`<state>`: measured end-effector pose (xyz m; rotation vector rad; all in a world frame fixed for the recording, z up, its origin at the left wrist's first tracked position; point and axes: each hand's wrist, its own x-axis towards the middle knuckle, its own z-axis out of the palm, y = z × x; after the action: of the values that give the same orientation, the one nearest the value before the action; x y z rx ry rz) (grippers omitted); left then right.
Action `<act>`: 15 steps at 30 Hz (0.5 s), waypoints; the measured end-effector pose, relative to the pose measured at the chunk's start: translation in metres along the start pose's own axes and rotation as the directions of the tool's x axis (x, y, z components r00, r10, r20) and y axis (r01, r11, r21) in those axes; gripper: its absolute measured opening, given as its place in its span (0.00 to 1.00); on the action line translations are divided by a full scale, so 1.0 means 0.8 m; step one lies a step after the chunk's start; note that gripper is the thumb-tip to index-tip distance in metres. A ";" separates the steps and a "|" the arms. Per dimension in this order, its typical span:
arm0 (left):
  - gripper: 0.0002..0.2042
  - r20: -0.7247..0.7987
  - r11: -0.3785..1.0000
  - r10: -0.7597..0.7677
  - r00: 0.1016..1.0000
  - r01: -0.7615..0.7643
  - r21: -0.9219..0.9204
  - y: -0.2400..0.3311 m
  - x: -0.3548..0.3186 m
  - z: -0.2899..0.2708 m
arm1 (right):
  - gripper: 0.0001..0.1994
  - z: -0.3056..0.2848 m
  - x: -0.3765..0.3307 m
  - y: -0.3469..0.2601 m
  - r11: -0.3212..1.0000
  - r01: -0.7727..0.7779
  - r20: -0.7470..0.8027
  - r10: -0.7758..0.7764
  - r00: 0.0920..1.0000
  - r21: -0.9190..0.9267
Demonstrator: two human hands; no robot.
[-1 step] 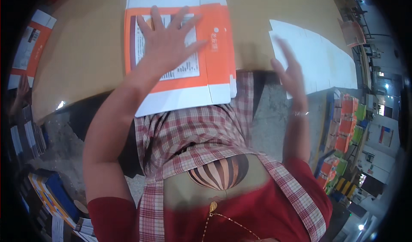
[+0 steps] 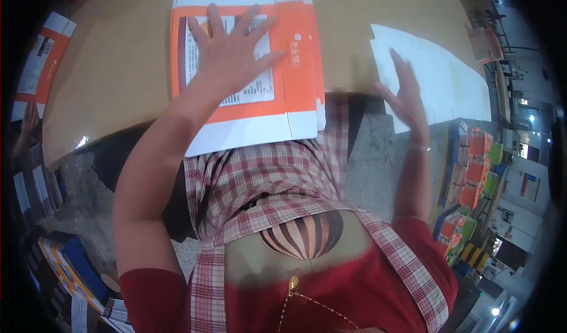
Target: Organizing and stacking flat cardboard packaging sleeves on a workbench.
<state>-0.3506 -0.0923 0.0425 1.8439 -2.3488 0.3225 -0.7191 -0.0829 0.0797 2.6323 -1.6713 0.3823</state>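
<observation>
My left hand (image 2: 230, 58) lies with its fingers spread on a stack of flat orange-and-white printed cardboard box blanks (image 2: 304, 43). The stack overhangs the table's near edge, close to my lap. To the right, my right hand (image 2: 409, 96) holds nothing; its fingers are stretched out and the thumb stands apart. It is over the left part of a white flat cardboard pile (image 2: 452, 82). Whether it touches that pile I cannot tell.
The tan table (image 2: 127, 55) runs across the top. At the far left, another person's hand (image 2: 31, 117) rests by a similar orange-and-white stack (image 2: 56, 55). Colourful packed bundles (image 2: 475, 167) stand at the right, and a blue-and-yellow container (image 2: 74, 262) at the lower left.
My right hand has shifted slightly to the right over the white pile. My left hand stays spread on the orange stack.
</observation>
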 end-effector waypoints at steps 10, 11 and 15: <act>0.34 0.013 0.999 -0.031 0.999 0.031 0.019 0.003 -0.005 0.009 | 0.43 -0.021 -0.015 -0.004 0.991 0.035 0.339 0.011 0.941 -0.130; 0.34 0.013 0.999 -0.028 1.000 0.027 0.023 0.002 -0.007 0.011 | 0.40 -0.033 -0.002 -0.014 0.993 -0.029 0.317 -0.010 0.948 0.116; 0.33 -0.001 1.000 -0.025 1.000 0.025 0.018 0.001 -0.006 0.010 | 0.29 -0.060 0.019 -0.007 0.963 -0.041 0.079 0.020 0.997 0.266</act>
<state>-0.3500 -0.0894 0.0334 1.8789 -2.3280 0.3433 -0.7178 -0.0879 0.1304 2.8452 -1.8017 0.5530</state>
